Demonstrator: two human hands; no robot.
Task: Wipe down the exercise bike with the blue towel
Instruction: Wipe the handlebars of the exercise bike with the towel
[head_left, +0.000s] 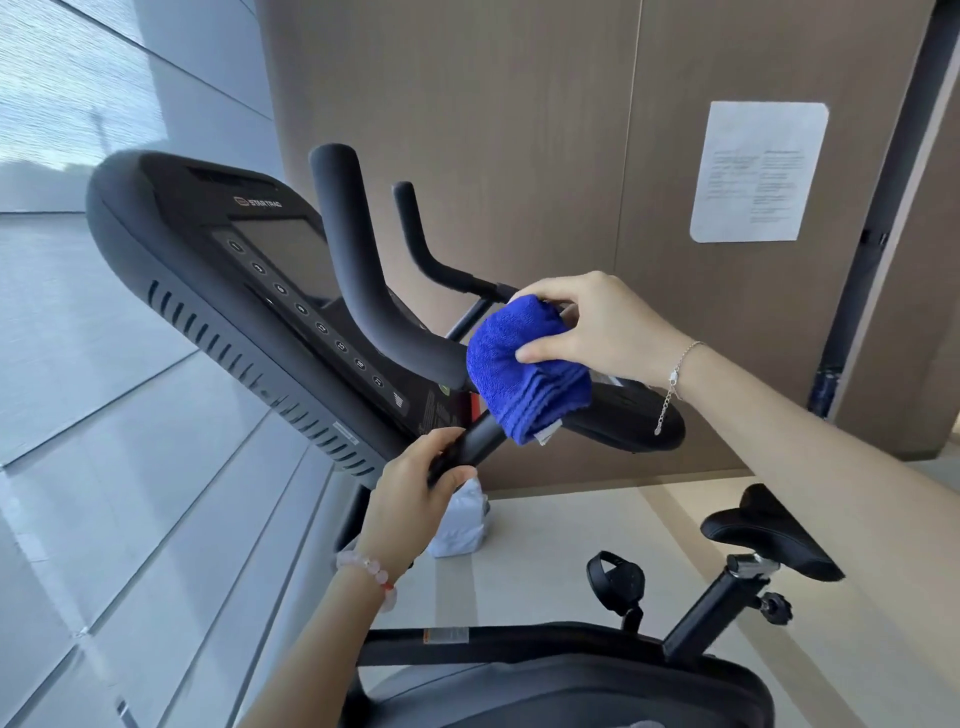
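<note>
A black exercise bike fills the view, its console tilted at the left and its curved handlebar rising in the middle. My right hand grips a folded blue towel, which is wrapped over the handlebar near its centre. Lower down, my left hand holds the near black grip of the handlebar, fingers curled round it. The saddle sits at the lower right on its post, and a pedal shows beneath.
A wood-panel wall with a white paper notice stands behind the bike. Grey wall panels and a window run along the left. A white bag-like object lies on the pale floor below the handlebar.
</note>
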